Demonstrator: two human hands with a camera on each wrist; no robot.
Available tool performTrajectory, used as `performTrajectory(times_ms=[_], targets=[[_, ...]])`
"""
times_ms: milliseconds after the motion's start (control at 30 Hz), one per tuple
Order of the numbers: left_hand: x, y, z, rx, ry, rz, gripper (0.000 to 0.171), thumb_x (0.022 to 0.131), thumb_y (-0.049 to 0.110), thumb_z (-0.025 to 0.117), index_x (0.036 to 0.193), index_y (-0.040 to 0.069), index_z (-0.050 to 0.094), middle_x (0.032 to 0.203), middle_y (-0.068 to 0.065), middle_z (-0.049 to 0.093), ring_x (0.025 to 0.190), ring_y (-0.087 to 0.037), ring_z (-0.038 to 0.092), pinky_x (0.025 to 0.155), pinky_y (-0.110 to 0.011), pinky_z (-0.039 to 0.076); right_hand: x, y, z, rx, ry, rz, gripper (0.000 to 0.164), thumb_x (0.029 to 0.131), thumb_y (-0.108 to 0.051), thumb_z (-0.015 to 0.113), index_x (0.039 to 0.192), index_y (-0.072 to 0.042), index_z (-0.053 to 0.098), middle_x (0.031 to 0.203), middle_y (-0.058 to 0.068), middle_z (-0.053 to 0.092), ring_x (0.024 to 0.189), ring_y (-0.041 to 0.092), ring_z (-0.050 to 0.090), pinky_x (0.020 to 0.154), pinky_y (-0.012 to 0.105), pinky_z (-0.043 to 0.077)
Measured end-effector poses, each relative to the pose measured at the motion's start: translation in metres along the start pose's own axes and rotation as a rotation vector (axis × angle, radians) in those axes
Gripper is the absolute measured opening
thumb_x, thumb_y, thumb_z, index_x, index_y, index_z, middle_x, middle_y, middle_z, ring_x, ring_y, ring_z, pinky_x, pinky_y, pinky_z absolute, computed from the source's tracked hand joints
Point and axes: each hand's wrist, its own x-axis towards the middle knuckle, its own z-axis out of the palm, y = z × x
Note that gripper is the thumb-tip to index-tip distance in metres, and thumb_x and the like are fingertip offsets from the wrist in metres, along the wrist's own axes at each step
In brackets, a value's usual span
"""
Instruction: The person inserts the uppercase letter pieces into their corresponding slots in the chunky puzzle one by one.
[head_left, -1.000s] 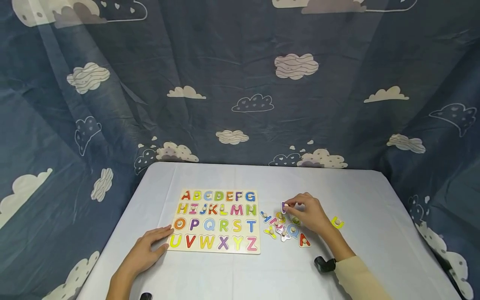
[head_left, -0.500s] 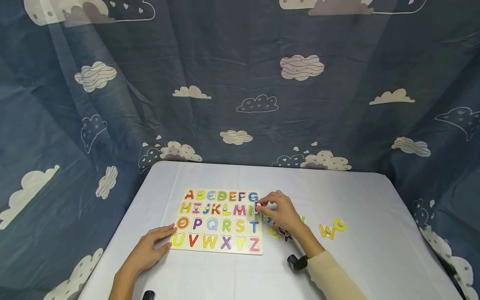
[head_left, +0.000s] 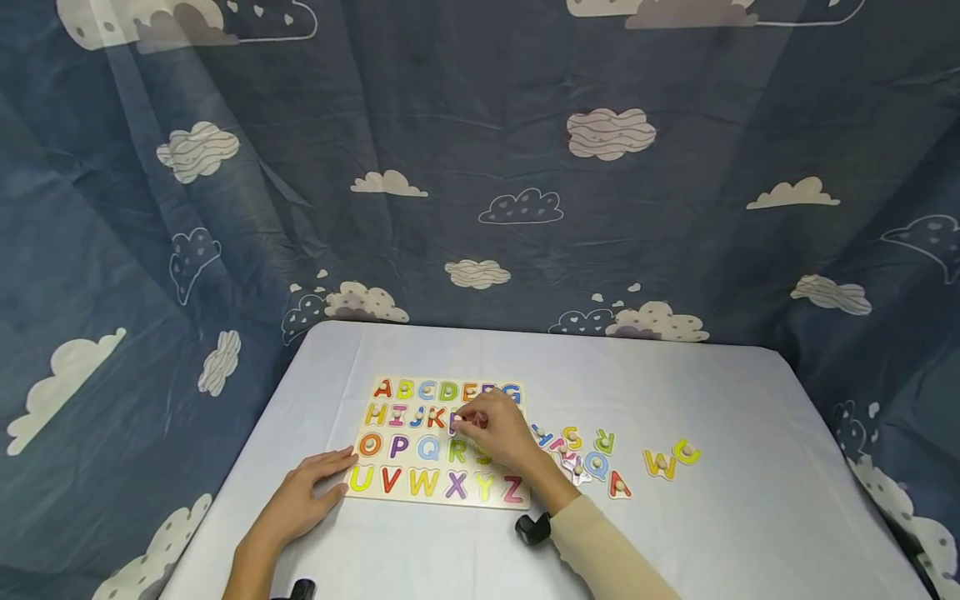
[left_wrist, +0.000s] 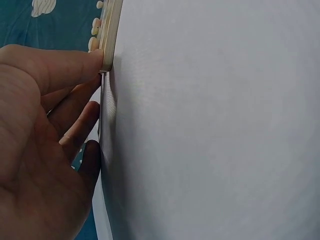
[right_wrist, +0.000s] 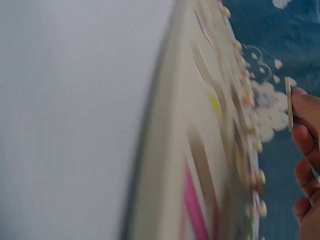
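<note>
Purple letter — above alphabet board

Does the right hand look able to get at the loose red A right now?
Probably yes, though the right hand pinches a piece over the board and would likely need to free itself first; nothing covers the A.

Letter board: capitals in 4 rows. Row 1 reads A, B, C, D, E, with F and G partly covered. Row 2: H, I, J, K legible; remainder covered. Row 3: O, P, Q, R, with S partly covered. Row 4: U, V, W, X, Y, Z. Loose on the surface: yellow S, green R (turned), blue Q, red A, yellow W, tilted yellow U. Purple held piece: letter unclear.
</note>
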Motion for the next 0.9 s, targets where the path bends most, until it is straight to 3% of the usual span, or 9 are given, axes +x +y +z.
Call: performTrajectory(times_ms=[233,700,800,900], targets=[[0.0,-0.003,0.003,-0.01,0.005,-0.004,0.049,0.094,0.014,0.073,0.142,0.022,0.065,0.155,0.004,0.055,0.148,-0.034,0.043,0.119,-0.066,0.033,0.011,-0.028,0.036,0.004,-0.049,0.035,0.019,0.089,-0.036,0.081,0.1,-0.021,0.083,0.091,-0.013,0.074,0.089,0.009,0.057,0.084,0.03,0.049],[-0.001,-0.003,0.003,-0.014,0.003,-0.007,0.048,0.095,0.015,0.072,0.142,0.021,0.064,0.156,0.003,0.053,0.149,-0.035,0.041,0.12,-0.066,0.032,0.016,-0.05,0.079,-0.047,-0.075,0.056,0.015,0.087,-0.038,0.083,0.093,-0.025,0.083,0.085,-0.014,0.07,0.077,0.005,0.05,0.07,0.023,0.042],[0.0,-0.005,0.003,-0.008,0.003,0.006,0.048,0.095,0.016,0.072,0.142,0.021,0.064,0.156,0.003,0.054,0.148,-0.034,0.042,0.119,-0.067,0.032,0.016,-0.051,0.085,-0.053,-0.055,0.042,0.012,0.087,-0.035,0.083,0.092,-0.024,0.083,0.087,-0.013,0.073,0.084,0.005,0.06,0.09,0.03,0.053],[0.001,-0.006,0.002,-0.005,0.002,0.017,0.048,0.096,0.016,0.072,0.143,0.021,0.064,0.156,0.003,0.053,0.148,-0.034,0.042,0.119,-0.067,0.033,0.017,-0.054,0.09,-0.063,-0.046,0.021,0.012,0.087,-0.033,0.083,0.092,-0.022,0.083,0.088,-0.011,0.074,0.091,0.007,0.067,0.112,0.039,0.049]])
